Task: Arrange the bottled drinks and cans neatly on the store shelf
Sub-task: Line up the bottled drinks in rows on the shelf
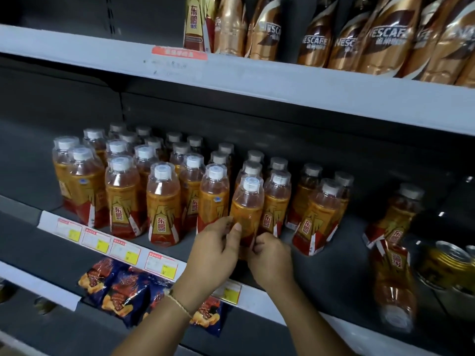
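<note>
Both my hands hold one orange drink bottle [247, 204] with a white cap, upright at the front of the middle shelf [334, 273]. My left hand [217, 249] grips its lower left side, thumb on the label. My right hand [270, 258] pinches its lower right side. Several like bottles [123, 196] stand in rows to the left and behind. Two more bottles [318, 217] stand to the right. Further right one bottle [394, 286] lies tipped over, cap toward me, beside another upright bottle [401, 214].
Gold cans [447, 263] sit at the far right of the shelf. Brown coffee bottles [385, 34] fill the upper shelf. Snack bags [120, 286] lie on the shelf below. Price tags [108, 244] line the shelf's front edge.
</note>
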A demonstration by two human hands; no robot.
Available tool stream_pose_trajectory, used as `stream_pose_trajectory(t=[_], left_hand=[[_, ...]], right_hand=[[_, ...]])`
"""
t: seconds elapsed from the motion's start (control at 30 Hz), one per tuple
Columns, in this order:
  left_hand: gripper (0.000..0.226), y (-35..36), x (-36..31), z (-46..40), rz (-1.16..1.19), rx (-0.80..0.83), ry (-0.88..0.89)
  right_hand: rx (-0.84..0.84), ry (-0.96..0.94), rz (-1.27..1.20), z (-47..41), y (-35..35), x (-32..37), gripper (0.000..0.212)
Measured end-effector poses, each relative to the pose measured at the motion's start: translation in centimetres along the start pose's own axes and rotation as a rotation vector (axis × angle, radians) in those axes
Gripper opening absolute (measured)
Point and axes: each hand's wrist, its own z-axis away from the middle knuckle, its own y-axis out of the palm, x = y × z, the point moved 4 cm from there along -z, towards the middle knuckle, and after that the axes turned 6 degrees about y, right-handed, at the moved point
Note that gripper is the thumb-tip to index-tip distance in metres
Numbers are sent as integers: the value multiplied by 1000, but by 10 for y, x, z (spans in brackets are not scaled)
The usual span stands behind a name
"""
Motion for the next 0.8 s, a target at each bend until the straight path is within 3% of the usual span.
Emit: stream_pose_trajectory(t=[0.07,0.17,0.33,0.4,0.67,0.8], left_hand=[[34,-1,1,0,-12,-61,41],[28,5,-9,2,16,-113,139],[25,34,-39,0,111,-82,255],[22,50,-53,-3,131,-73,287],[32,142,-109,0,169,158,342],[38,184,-110,8,61,299,337]], right_hand=[[33,-10,5,1,-3,2,31],[56,-85,-9,9,-20,-1,6],[-205,-192,41,19,-91,-20,9],[-273,-150,68,18,-121,-36,13],[-312,-36,310,15,-227,-110,27],[-133,-19,478,10,-243,-146,51]])
